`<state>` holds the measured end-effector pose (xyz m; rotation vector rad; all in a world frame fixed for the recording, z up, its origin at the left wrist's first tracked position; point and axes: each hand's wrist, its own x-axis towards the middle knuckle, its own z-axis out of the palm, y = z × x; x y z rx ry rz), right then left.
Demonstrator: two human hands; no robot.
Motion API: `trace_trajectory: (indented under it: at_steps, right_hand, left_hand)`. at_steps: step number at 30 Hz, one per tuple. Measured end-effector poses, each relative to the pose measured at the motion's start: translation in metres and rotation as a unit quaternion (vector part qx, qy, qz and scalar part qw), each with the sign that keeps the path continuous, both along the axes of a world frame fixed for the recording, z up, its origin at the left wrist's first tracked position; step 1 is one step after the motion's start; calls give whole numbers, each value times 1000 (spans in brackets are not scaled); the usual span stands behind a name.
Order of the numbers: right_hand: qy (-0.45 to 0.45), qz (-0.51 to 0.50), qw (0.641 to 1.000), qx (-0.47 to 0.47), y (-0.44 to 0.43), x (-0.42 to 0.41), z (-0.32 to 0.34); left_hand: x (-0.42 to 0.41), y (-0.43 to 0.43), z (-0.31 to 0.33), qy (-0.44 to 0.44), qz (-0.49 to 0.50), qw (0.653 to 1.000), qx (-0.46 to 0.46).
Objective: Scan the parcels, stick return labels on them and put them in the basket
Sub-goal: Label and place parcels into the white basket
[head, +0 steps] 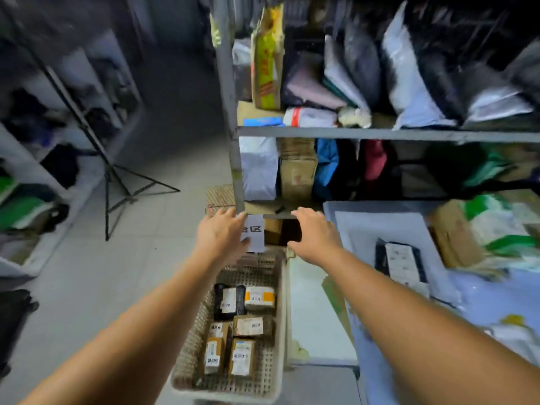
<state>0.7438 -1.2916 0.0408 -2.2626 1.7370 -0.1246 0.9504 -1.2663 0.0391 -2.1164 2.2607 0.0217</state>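
Left hand point(223, 233) and right hand point(315, 235) hover, fingers loosely spread and empty, over the far rim of the basket point(282, 311) at 12 o'clock, while the small labelled parcels point(242, 325) inside, toward 6 o'clock, look light and stiff, best gripped across their sides.

A parcel storeroom: metal shelving point(380, 133) beyond the right hand point(314, 233) is holding bagged parcels point(409, 77); a basket point(254, 266) below it is holding labelled boxes point(254, 325).
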Motion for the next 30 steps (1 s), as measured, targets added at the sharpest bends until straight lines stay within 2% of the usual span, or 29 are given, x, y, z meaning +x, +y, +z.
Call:
trace_trajectory:
  at_steps: [6,14,22,30]
  right_hand:
    - [3,-1,998,-70,55,-153,80]
    - [-18,-84,994,-69,121,-372,110]
    - [-26,-201,978,-47,127,-550,93]
    - [-57,-255,965,-1,65,-692,46]
  left_hand:
    - [-149,54,87,10,-16,996,-83]
    - [-356,74,131,16,-69,995,-71]
    - [-543,40,106,33,-156,987,-29]
    - [-698,-40,39,78,-188,978,42]
